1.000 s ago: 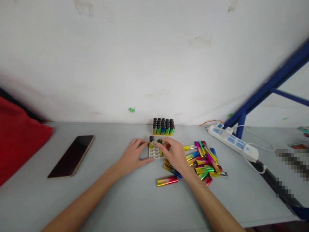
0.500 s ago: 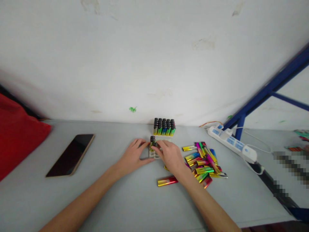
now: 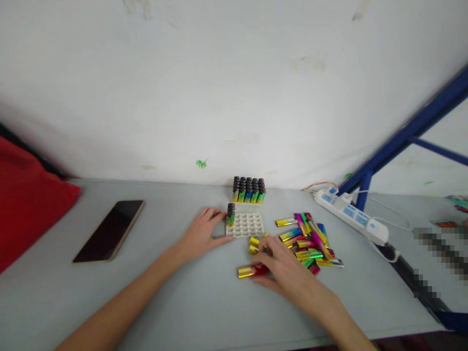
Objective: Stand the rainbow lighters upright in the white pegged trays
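Observation:
My left hand rests at the left side of a pale tray with rows of holes. Its thumb and fingers are spread, fingertips by a short row of black-topped lighters standing upright in the tray's left column. Over the table to the right of the tray, my right hand has its thumb and fingers on the two long edges of a red and gold lighter lying flat. The hand hides that lighter's right end. A loose pile of shiny coloured lighters lies just beyond this hand.
Behind the tray, near the wall, stands a full block of upright lighters. A dark phone-like slab lies at left, beside red cloth. A white power strip with cables and a blue metal frame are at right.
My right hand has left the tray and moved down and right to the red and gold lighter. A lighter it held now stands in the left column. My left hand has stayed put.

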Tool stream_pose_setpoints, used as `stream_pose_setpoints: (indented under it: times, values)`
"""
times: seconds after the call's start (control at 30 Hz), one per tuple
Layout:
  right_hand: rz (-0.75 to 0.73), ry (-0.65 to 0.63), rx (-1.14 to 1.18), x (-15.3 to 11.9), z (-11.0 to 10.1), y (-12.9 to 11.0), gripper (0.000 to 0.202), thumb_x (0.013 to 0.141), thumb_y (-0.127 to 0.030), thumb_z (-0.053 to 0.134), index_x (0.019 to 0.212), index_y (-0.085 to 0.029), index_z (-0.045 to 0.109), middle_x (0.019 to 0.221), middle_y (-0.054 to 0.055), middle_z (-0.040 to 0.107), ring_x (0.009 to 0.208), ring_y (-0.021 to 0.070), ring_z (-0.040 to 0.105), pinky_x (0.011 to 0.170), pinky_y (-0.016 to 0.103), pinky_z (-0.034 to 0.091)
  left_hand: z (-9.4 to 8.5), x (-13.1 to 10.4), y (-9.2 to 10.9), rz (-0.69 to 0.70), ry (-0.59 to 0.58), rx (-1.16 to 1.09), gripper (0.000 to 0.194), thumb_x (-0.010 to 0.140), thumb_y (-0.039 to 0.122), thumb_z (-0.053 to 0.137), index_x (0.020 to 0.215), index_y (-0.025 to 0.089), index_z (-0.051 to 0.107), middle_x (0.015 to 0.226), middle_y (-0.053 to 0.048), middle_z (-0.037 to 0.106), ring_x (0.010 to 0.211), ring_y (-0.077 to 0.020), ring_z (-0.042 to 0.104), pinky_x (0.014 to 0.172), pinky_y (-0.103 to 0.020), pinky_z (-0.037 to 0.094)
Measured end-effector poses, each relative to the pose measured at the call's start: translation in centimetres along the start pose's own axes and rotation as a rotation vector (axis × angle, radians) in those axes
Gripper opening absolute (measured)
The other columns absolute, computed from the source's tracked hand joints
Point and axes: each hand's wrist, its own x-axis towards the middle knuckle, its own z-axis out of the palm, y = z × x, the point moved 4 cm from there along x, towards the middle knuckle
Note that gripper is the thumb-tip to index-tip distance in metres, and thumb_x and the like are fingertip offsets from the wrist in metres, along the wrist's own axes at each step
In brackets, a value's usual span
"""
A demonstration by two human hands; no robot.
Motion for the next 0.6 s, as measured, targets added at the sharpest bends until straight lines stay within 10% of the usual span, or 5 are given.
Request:
stream_pose_setpoints:
  times: [0.17, 0.3, 0.6]
  values:
    - [0.08, 0.047, 0.115, -0.8, 0.4, 0.5, 0.017, 0.103, -0.018, 0.085, 0.114, -0.028, 0.077, 0.132, 0.01, 0.076, 0.125, 0.0319, 0.075, 0.11, 0.046, 0.063, 0.0, 0.0, -0.2, -0.003, 0.006, -0.007, 0.065, 0.1, 0.069, 0.086, 0.149, 0.027, 0.078, 0.138, -0.012, 0.075, 0.129, -0.037, 0.07, 0.119, -0.055, 0.061]
    - [0.195, 0.078, 0.508, 1.1, -1.6, 2.2, 0.018, 0.114, -0.043, 0.073, 0.112, -0.026, 0.075, 0.095, 0.003, 0.078, 0.087, 0.0241, 0.073, 0.08, 0.035, 0.058, 0.1, 0.0, -0.4, -0.009, 0.0, -0.005, 0.064, 0.1, 0.07, 0.085, 0.148, 0.028, 0.078, 0.138, -0.012, 0.075, 0.128, -0.0369, 0.071, 0.12, -0.055, 0.061]
    - [0.314, 0.351, 1.051, 9.4, -2.7, 5.3, 0.065, 0.081, -0.085, 0.092, 0.083, -0.022, 0.075, 0.081, 0.001, 0.072, 0.081, 0.0209, 0.065, 0.082, 0.035, 0.058, 0.1, -0.1, -0.8, 0.017, 0.016, 0.015, 0.063, 0.1, 0.069, 0.086, 0.146, 0.027, 0.079, 0.139, -0.013, 0.076, 0.128, -0.0371, 0.071, 0.117, -0.055, 0.063]
